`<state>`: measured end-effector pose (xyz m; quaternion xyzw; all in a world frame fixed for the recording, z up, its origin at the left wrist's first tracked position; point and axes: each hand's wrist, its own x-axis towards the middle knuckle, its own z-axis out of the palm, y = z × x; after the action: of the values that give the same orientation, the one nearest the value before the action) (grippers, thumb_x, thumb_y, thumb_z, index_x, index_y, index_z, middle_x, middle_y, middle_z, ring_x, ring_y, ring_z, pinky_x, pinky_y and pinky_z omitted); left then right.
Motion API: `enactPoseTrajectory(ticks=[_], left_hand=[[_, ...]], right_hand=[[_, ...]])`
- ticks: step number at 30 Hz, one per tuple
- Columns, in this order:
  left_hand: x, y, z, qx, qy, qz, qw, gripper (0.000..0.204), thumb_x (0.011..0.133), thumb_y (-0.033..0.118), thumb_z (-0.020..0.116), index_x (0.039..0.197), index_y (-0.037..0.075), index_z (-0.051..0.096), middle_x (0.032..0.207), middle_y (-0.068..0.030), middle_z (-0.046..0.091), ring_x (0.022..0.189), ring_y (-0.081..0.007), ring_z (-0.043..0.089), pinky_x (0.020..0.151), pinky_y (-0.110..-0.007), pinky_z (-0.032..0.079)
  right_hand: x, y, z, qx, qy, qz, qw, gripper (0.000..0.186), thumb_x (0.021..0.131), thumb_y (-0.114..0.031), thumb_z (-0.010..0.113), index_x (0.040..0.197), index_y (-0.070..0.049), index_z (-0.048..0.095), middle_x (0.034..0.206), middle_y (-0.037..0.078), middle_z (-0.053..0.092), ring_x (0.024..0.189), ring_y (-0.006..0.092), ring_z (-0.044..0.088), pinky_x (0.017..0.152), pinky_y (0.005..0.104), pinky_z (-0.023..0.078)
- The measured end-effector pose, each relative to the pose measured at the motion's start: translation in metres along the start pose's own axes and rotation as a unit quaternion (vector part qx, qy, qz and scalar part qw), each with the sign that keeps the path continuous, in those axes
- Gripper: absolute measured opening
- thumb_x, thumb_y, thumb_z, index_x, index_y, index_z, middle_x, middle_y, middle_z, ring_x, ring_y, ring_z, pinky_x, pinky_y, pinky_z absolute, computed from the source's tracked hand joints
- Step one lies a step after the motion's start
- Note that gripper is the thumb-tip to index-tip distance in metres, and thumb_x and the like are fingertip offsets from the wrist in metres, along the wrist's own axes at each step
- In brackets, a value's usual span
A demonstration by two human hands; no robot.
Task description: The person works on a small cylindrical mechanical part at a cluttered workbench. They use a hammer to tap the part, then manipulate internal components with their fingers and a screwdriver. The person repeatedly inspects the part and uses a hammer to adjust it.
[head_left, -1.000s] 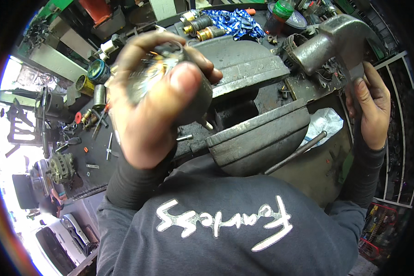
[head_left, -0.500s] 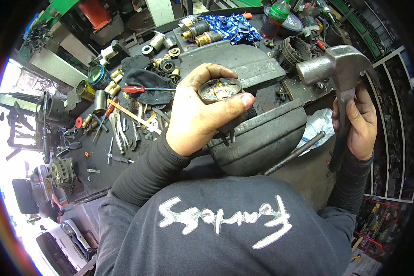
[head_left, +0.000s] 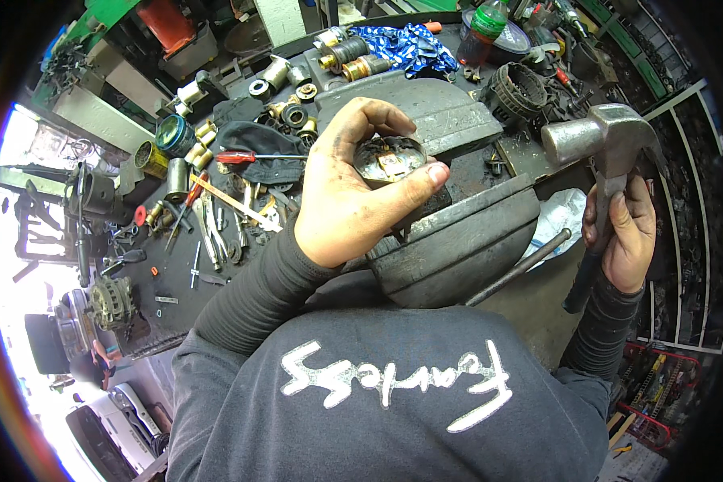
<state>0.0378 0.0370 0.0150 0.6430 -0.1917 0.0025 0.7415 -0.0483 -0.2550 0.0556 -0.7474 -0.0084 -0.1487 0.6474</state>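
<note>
My left hand (head_left: 345,189) is wrapped round a greasy round metal part (head_left: 388,161), its open top facing up between thumb and fingers. That part is held above the jaws of a large bench vise (head_left: 458,245); whether it touches them is hidden by my hand. In my right hand (head_left: 625,233), off to the right, a claw hammer (head_left: 610,145) stands upright, gripped by its handle. The hammer's round face points left, toward the vise, and the claw curves away to the right.
Left on the dark bench (head_left: 169,313) lie a red-handled screwdriver (head_left: 237,157), pliers (head_left: 209,233) and several metal bushings. An alternator (head_left: 111,304) sits at the bench's left edge. Behind the vise are a blue patterned cloth (head_left: 410,48) and a green-labelled bottle (head_left: 482,32). The vise handle (head_left: 522,265) juts out rightward.
The hammer has shifted a little right and down in my right hand. My left hand and the round part have tilted slightly, showing more of the part's inside.
</note>
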Motion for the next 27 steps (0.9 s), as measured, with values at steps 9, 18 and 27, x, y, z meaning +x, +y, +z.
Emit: enactPoseTrajectory(ticks=[9, 18, 27], left_hand=[[0.003, 0.004, 0.001, -0.139, 0.036, -0.066, 0.987, 0.044, 0.071, 0.015, 0.082, 0.103, 0.002, 0.054, 0.096, -0.0071, 0.056, 0.089, -0.0141, 0.055, 0.082, -0.029, 0.046], [-0.001, -0.003, 0.001, -0.024, 0.011, -0.006, 1.000, 0.042, 0.074, 0.011, 0.078, 0.105, 0.001, 0.052, 0.096, -0.0080, 0.058, 0.088, -0.0148, 0.057, 0.083, -0.029, 0.047], [0.001, -0.001, 0.001, -0.130, 0.008, -0.015, 0.991, 0.035, 0.080, 0.004, 0.072, 0.106, 0.000, 0.049, 0.094, -0.0112, 0.058, 0.078, -0.0153, 0.062, 0.066, -0.028, 0.057]], right_hand=[[-0.005, 0.010, 0.000, 0.039, 0.004, 0.024, 0.999, 0.031, 0.096, -0.027, 0.057, 0.111, 0.000, 0.049, 0.075, 0.010, 0.057, 0.052, 0.0101, 0.050, 0.048, 0.0207, 0.040], [-0.016, 0.025, 0.007, 0.088, 0.026, 0.028, 0.995, 0.028, 0.096, -0.027, 0.057, 0.105, -0.001, 0.049, 0.074, 0.011, 0.057, 0.052, 0.0113, 0.050, 0.046, 0.0215, 0.039], [-0.024, 0.037, 0.008, 0.131, 0.067, 0.008, 0.989, 0.031, 0.097, -0.026, 0.055, 0.112, 0.001, 0.047, 0.075, 0.013, 0.056, 0.050, 0.0133, 0.049, 0.044, 0.0230, 0.040]])
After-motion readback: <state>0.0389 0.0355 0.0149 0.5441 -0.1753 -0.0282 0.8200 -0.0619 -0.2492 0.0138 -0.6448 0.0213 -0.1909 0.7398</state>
